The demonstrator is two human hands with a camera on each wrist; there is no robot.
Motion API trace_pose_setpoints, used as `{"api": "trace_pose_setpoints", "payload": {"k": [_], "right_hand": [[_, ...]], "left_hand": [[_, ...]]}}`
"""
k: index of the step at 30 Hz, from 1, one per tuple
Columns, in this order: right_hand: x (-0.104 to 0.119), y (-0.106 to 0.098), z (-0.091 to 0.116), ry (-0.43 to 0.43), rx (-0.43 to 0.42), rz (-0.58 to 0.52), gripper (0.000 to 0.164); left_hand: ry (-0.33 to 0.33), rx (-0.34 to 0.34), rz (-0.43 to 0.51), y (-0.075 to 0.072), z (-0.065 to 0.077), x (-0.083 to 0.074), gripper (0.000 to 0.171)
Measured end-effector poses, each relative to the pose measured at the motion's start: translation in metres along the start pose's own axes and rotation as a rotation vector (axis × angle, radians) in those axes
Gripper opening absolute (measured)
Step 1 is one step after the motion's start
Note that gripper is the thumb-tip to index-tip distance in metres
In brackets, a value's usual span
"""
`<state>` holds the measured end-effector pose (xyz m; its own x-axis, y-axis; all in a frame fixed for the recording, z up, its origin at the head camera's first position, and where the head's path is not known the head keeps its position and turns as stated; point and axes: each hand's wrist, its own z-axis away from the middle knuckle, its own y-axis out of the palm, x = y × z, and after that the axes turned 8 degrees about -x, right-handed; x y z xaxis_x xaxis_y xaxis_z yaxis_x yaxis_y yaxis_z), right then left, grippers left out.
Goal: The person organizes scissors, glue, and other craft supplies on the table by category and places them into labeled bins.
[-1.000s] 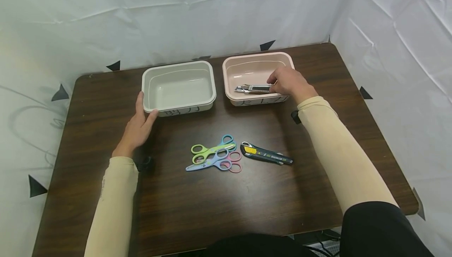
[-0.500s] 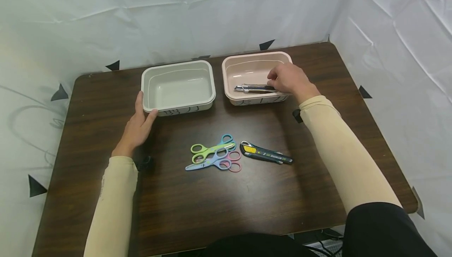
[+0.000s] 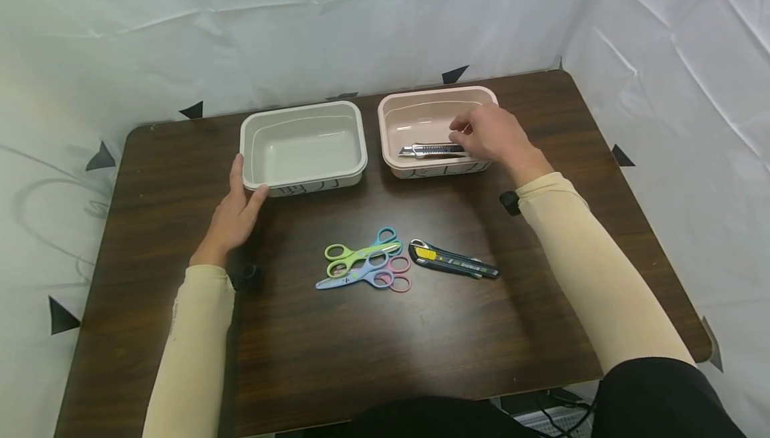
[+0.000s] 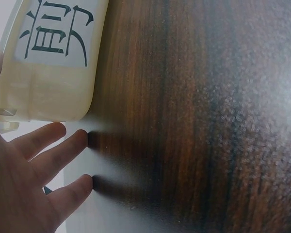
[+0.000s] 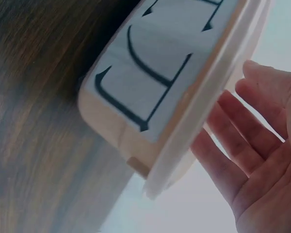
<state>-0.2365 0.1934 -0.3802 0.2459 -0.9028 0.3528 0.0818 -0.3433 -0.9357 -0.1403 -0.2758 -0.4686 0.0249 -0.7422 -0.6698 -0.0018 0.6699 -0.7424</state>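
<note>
At the near left corner of the pale grey-green bin (image 3: 303,147), my left hand (image 3: 231,221) spreads its fingers, thumb at the rim. The left wrist view shows the fingers straight beside the bin's labelled wall (image 4: 53,87). My right hand (image 3: 493,134) reaches over the near right rim of the pink bin (image 3: 424,124), fingers loosely bent with nothing between them. Just under its fingertips lies a silver utility knife (image 3: 432,150) on the bin's floor, its right end hidden by the hand. In the right wrist view the fingers (image 5: 242,126) dip behind the pink rim (image 5: 203,116).
Children's scissors with green (image 3: 355,257), blue and pink handles overlap in a pile at mid-table. A black and yellow utility knife (image 3: 451,261) lies to their right. White sheeting (image 3: 385,30) hangs behind the brown table (image 3: 421,351).
My right hand has let go of the silver utility knife, which rests in the pink bin, and has risen slightly. My left hand stays at the grey-green bin.
</note>
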Motion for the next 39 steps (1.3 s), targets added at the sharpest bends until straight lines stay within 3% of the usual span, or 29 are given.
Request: {"api": "trace_pose_setpoints", "payload": {"k": [11, 18, 21, 25, 32, 39], "right_hand": [[0.025, -0.013, 0.030, -0.116, -0.204, -0.035, 0.027], [0.040, -0.013, 0.052, -0.308, -0.289, -0.031, 0.018], [0.044, -0.007, 0.060, -0.379, -0.239, 0.001, 0.016], [0.048, 0.006, 0.070, -0.425, -0.111, 0.034, 0.015], [0.052, 0.029, 0.084, -0.364, 0.115, 0.091, 0.024], [0.055, 0.047, 0.098, -0.368, 0.285, 0.113, 0.038]], "left_hand": [[0.006, -0.023, -0.014, 0.001, 0.000, -0.001, 0.077], [-0.006, -0.013, -0.010, -0.001, 0.002, 0.001, 0.077], [-0.013, -0.006, -0.006, -0.001, 0.003, 0.001, 0.077], [-0.007, -0.012, -0.005, -0.001, 0.004, 0.000, 0.077], [-0.016, -0.002, 0.010, -0.003, 0.005, -0.003, 0.078], [-0.014, -0.008, 0.005, -0.002, 0.005, -0.003, 0.078]]}}
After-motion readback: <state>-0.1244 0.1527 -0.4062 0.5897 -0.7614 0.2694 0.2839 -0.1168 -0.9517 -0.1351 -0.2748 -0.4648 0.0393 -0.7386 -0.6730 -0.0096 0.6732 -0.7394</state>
